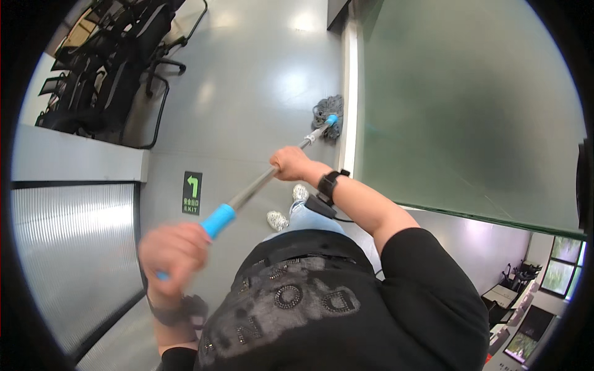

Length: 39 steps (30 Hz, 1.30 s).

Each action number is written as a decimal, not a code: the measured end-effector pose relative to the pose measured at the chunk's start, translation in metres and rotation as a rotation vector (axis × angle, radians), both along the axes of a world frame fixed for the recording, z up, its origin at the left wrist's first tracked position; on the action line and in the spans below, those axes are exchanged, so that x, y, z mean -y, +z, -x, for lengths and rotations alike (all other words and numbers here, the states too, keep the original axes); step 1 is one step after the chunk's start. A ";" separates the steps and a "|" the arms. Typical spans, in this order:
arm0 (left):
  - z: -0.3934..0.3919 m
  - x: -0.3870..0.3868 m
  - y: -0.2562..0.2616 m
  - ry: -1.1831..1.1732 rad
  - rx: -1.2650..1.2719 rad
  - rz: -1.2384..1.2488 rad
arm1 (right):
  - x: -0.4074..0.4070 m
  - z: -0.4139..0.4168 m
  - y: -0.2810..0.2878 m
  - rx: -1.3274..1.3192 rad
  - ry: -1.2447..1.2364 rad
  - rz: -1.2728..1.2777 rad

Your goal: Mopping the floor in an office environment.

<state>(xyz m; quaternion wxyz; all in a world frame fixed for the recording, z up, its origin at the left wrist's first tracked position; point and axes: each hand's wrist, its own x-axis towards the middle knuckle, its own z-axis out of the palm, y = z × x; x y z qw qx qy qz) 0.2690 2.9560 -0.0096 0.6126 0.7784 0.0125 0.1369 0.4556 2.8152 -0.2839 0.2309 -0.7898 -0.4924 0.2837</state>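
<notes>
A string mop with a metal handle (pixel 253 189) runs diagonally across the view. Its grey mop head (pixel 328 111) lies on the floor against the white base strip of a glass partition, joined by a light blue socket. My left hand (pixel 172 257), slightly blurred, is closed around the light blue grip (pixel 219 220) at the handle's upper end. Farther down, my right hand (pixel 291 163) is wrapped around the metal part of the handle. A black strap device sits on the right wrist; another on the left wrist is blurred.
Black office chairs (pixel 116 69) stand at the upper left, behind a low white wall end (pixel 79 155). A ribbed panel (pixel 74 241) rises at the left. The green-tinted glass partition (pixel 464 106) borders the right side. A green-arrow exit sign (pixel 192 193) lies flat on the grey floor.
</notes>
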 end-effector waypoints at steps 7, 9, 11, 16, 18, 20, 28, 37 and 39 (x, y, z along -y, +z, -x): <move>-0.024 0.016 0.028 -0.229 0.020 -0.073 | 0.003 0.006 0.008 -0.017 -0.147 -0.092; -0.026 0.017 0.032 -0.179 0.011 -0.098 | -0.007 0.001 0.012 -0.015 -0.094 -0.119; -0.030 0.011 0.032 -0.141 0.042 -0.131 | -0.034 -0.004 0.005 0.012 -0.090 -0.137; -0.061 0.006 0.045 -0.041 0.106 -0.238 | -0.089 -0.042 0.026 -0.039 0.020 -0.224; -0.065 0.008 0.042 -0.061 0.134 -0.285 | -0.105 -0.045 0.023 -0.045 0.002 -0.259; -0.056 0.008 0.029 -0.027 0.148 -0.338 | -0.111 -0.034 0.011 -0.055 -0.027 -0.296; -0.041 -0.049 -0.031 -0.051 0.016 -0.160 | -0.091 -0.071 -0.034 0.109 -0.038 -0.156; -0.073 -0.094 -0.055 -0.268 0.108 -0.058 | -0.081 -0.049 -0.017 0.306 -0.440 -0.418; -0.089 -0.069 -0.071 -0.280 0.096 -0.137 | -0.083 -0.077 -0.028 0.215 -0.408 -0.168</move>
